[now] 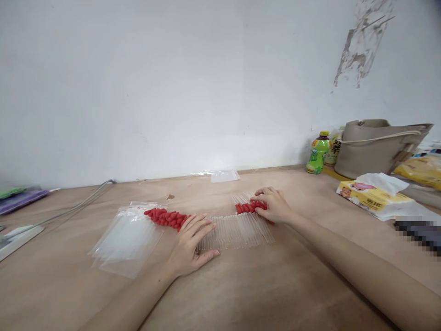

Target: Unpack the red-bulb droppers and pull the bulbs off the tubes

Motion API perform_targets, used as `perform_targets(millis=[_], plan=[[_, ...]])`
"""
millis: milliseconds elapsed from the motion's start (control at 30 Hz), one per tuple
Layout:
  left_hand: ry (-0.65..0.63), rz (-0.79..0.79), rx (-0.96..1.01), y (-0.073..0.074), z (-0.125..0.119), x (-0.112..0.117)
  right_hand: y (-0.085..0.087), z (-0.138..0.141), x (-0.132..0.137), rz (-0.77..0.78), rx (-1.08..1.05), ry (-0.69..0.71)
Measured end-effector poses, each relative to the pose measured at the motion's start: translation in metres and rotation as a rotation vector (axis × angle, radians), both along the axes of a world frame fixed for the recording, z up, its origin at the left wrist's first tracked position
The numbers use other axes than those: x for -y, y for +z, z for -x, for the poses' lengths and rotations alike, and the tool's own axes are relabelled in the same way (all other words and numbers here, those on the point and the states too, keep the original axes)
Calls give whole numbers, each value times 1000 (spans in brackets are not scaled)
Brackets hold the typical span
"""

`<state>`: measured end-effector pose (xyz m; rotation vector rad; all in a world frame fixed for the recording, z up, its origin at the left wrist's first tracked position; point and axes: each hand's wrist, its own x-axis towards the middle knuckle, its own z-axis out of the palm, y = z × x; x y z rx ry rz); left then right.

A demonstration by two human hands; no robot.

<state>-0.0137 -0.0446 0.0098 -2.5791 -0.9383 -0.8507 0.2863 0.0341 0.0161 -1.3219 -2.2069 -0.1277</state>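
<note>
Several clear, thin tubes lie side by side in a row on the table. My left hand is open, its spread fingers resting over the row's left end and touching the red rubber bulbs piled there. Beyond the row, a smaller group of clear tubes with red bulbs at their near ends lies to the right. My right hand curls over that group, thumb and fingers closed around some red bulbs; the palm hides part of them. A stack of clear zip bags sits left of the bulb pile.
Another zip bag lies by the wall. On the right are a green bottle, a grey bag, a yellow tissue pack and a blurred dark object. A grey cable and a white power strip lie left.
</note>
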Motion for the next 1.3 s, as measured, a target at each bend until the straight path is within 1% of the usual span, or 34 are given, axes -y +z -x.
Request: perform_targets(millis=[133,233,333,500,667,767,833,900,1000,1133,1233,1300], plan=[[-5,15,-13,0,0,0,-3,5,0,2,-21,5],[-2,20,-16,0,0,0,-6,8,1,-15,-81,-23],[1,26,-17,0,0,0,-9,10,1,-53,-186,-54],[7,43,-29,-1,1,0,-13,15,0,-88,-423,-53],[14,23,-18,-2,1,0,-5,17,5,-157,-569,-89],[35,-45,27,-3,1,0,0,22,17,-178,-653,-14],[65,-90,74,-4,1,-1,0,27,31,-155,-642,76],[94,-123,104,-4,-1,0,-4,35,45,-108,-576,187],[97,-176,75,-3,-4,2,-15,46,64,-101,-461,290],[15,-280,-30,1,-8,4,-23,55,73,-93,-371,388],[-59,-303,-51,0,-11,5,-22,57,75,-102,-335,420],[-75,-294,-43,-2,-13,5,-19,58,77,-106,-283,415]])
